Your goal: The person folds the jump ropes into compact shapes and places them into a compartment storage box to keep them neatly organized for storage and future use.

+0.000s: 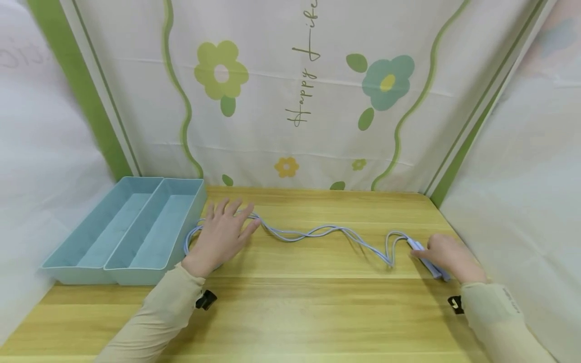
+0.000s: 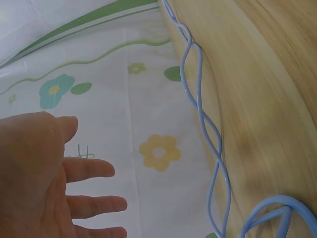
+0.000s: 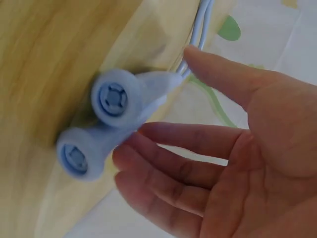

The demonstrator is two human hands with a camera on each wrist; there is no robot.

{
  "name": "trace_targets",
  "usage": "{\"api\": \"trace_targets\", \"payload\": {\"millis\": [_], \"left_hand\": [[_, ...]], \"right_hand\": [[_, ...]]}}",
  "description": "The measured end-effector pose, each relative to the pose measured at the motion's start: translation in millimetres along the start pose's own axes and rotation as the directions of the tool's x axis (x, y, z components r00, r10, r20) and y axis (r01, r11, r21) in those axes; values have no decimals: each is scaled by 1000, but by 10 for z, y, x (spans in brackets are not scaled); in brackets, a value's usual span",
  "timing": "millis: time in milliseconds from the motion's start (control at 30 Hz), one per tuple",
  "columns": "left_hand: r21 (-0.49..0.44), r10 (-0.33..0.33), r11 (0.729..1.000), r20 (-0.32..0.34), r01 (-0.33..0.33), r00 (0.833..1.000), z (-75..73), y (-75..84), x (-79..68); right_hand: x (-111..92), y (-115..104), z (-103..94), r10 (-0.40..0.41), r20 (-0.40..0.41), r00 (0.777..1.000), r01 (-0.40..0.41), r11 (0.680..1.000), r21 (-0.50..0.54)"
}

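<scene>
A light blue jump rope (image 1: 327, 230) stretches across the wooden table, its two cords loosely twisted. Its two handles (image 1: 426, 259) lie side by side at the right end, their round ends facing the camera in the right wrist view. Beside them is my right hand (image 1: 449, 254), fingers loosely bent with the tips at the lower handle (image 3: 79, 153); the thumb (image 3: 213, 69) stands apart near the cord end. Whether the fingertips touch is hard to tell. Fingers spread, my left hand (image 1: 221, 238) hovers over the coiled left end of the rope (image 2: 282, 206), partly hiding it.
Left of the left hand stands a pale blue tray (image 1: 156, 227) with two long compartments. A white cloth (image 1: 272, 136) printed with flowers hangs behind the wooden table (image 1: 290, 312), and white sheets (image 1: 522, 166) close off both sides.
</scene>
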State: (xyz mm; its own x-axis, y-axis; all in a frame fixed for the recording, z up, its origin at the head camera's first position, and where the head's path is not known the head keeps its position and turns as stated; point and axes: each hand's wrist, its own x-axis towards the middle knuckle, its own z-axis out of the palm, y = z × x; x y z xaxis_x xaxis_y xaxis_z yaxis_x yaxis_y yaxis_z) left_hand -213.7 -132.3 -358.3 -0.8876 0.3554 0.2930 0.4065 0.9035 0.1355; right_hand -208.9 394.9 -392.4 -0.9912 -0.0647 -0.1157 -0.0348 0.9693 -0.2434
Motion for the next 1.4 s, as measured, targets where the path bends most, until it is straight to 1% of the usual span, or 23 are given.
{"api": "trace_targets", "payload": {"millis": [200,367,500,700,800,933,1067,1167,1300,1400], "left_hand": [[-11,-1,1000,-3,1,1000,10,5,-8],[-17,-1,1000,-6,1,1000,-5,14,-21],[-11,2,1000,3,-2,1000,-12,18,-30],[2,2,1000,11,-2,1000,-14,21,-28],[8,8,1000,5,-8,1000,-10,22,-27],[12,7,1000,3,-7,1000,-11,21,-39],[16,-3,1000,22,2,1000,-14,15,-68],[6,3,1000,24,-3,1000,-16,19,-80],[-2,20,1000,3,-20,1000,-21,34,-91],[-7,38,999,-14,-38,999,-24,46,-110]], "right_hand": [[59,-3,31,-22,14,1000,21,998,64],[101,46,41,-53,-12,999,54,995,84],[136,106,71,-66,-25,998,69,989,128],[166,169,113,-64,-26,998,68,976,208],[169,189,118,-72,-25,997,76,972,224],[180,191,125,-96,-29,995,100,970,220],[191,159,127,-124,-55,991,133,963,233],[180,142,115,-140,-82,987,156,957,247],[146,116,89,-150,-117,982,176,950,256],[132,80,48,-175,-165,971,214,941,261]]}}
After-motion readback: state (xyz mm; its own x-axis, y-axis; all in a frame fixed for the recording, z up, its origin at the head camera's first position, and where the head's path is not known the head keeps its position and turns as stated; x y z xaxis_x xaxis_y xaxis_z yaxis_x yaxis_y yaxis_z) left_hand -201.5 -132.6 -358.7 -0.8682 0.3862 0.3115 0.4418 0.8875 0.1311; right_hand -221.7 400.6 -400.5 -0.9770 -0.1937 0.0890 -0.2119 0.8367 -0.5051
